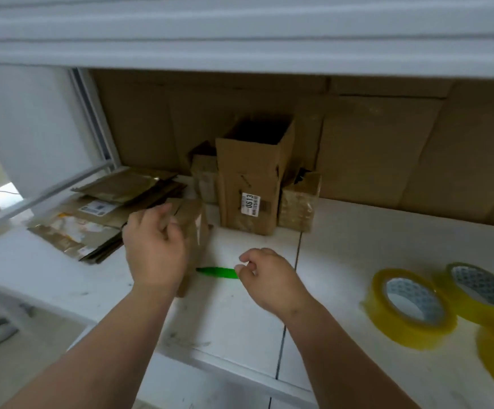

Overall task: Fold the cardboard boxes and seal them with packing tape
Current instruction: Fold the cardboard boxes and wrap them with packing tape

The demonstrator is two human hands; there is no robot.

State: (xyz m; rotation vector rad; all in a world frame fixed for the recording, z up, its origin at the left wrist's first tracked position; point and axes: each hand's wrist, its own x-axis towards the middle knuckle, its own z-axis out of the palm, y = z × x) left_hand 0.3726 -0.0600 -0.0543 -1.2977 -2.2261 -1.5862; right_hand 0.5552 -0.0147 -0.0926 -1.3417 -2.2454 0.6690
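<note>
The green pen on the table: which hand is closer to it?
Right. The right hand is at the right end of the green pen, fingers curled there. The left hand is off to the pen's left, over a small box.

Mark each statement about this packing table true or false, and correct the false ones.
1. The tall box bearing the 0613 label stands open at the top. True.
2. The right hand grips a tape roll. False: its fingers are at the green tool; the tape rolls lie apart, further right.
3. The left hand is at a small box. True.
4. The flattened boxes lie right of the tall box. False: they lie to its left.
</note>
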